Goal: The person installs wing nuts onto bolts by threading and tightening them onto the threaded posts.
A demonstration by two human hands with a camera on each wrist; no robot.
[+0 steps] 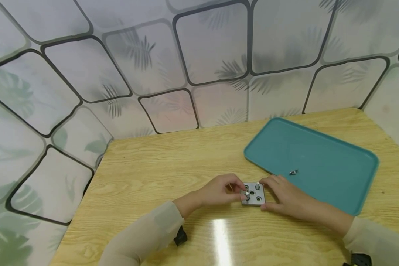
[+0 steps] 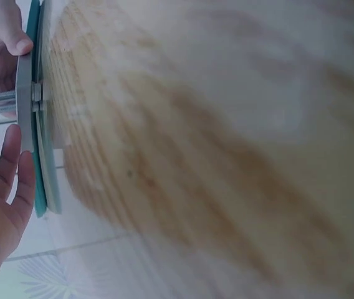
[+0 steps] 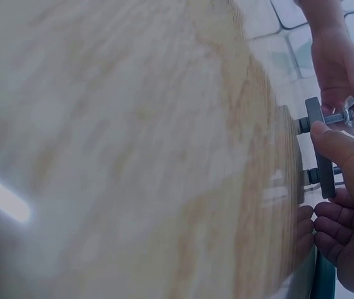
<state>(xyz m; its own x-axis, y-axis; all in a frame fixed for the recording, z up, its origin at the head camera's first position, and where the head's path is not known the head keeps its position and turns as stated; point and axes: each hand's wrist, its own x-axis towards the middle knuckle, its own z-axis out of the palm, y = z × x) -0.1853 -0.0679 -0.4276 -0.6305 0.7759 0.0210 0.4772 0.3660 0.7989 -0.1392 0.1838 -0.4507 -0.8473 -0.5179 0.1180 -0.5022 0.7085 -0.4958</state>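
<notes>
Plate: A metal plate (image 1: 253,201) sits on the table (image 1: 153,166) between two hands, bolts through it.
Left hand: At nine o'clock, the left hand (image 1: 219,190) pinches a wing nut (image 3: 349,112), fingers curled.
Right hand: At three o'clock, the right hand (image 1: 290,199) grips the plate's edge between thumb and fingers.
Handling: Likely stiff, sturdy, weighty for its size, perhaps slick; best held by opposite edges.
Surface: Wood-grained, glare at seven o'clock; teal tray (image 1: 329,173) at two, small metal piece (image 1: 293,172) inside.
Room: Leaf-patterned wall covering (image 1: 219,44) at twelve.

Grey plate (image 1: 253,198), teal tray (image 1: 326,162)
</notes>
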